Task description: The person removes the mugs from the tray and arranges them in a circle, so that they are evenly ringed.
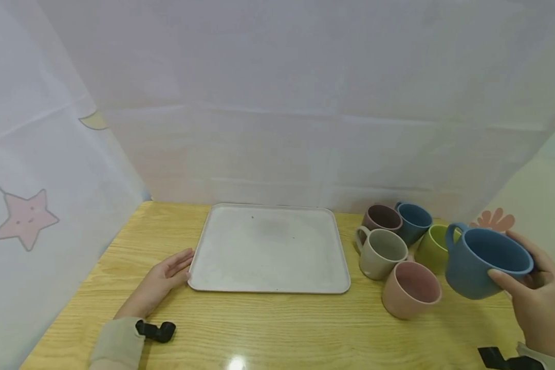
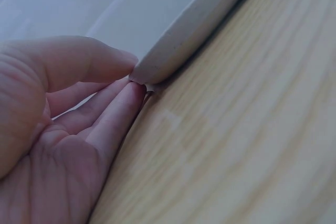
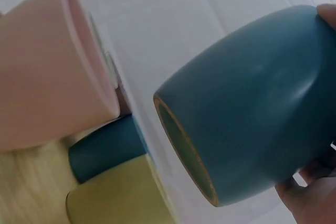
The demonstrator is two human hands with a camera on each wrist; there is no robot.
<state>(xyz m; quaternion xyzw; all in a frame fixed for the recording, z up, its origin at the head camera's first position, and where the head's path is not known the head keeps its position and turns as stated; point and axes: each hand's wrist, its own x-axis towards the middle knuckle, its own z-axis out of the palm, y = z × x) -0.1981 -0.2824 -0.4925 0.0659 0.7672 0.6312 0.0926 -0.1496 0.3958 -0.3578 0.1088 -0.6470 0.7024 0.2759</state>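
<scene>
A blue mug (image 1: 472,270) is raised above the table at the right, its handle toward the left. My right hand (image 1: 543,295) grips it near the rim on the side away from the handle, thumb in front. The right wrist view shows the mug's (image 3: 247,103) tilted body and unglazed base ring. My left hand (image 1: 159,280) lies by the near left corner of a white tray (image 1: 268,252). In the left wrist view, the left thumb and straight fingers (image 2: 113,116) touch the tray's corner (image 2: 178,40).
Right of the tray stand a pink mug (image 1: 407,298), a light grey mug (image 1: 374,259), a dark mauve mug (image 1: 374,221), another blue mug (image 1: 411,228) and a green mug (image 1: 427,252), close together. A white cloth (image 1: 277,128) hangs behind the wooden table (image 1: 259,329).
</scene>
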